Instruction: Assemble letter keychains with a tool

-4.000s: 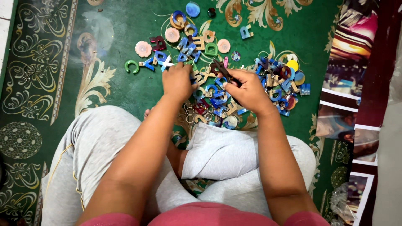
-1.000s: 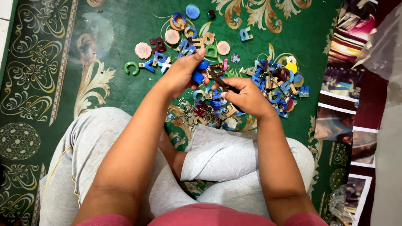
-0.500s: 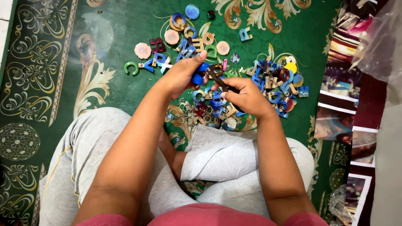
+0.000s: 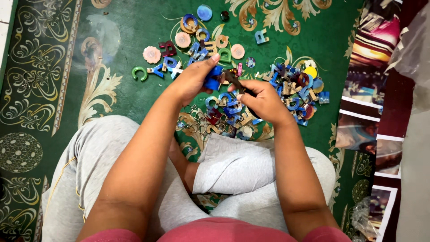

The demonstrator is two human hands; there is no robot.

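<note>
Sitting cross-legged on a green carpet, working at mid-frame, just above the knees. Pinching a blue piece in the left hand, fingers closed round it, thumb tip pointing to the upper right. Gripping a dark tool in the right hand, probably pliers, though too small to tell for sure; handles hidden in the fist, nose sticking out toward the upper left. Running the tool's long axis on a slant from lower right to upper left, its tip arriving just beside the blue piece, touching or nearly so. Keeping both hands close together, almost meeting at that point, each clamped on its own thing. Lying right under and below the hands: a heap of blue, red and tan shapes mixed with small metal rings. Lying further right: a second heap, nearer the right hand. Spreading across the upper centre: round discs and single letters, a green C at their left edge, nearer the left hand. Lining the right edge of the frame: printed sheets
</note>
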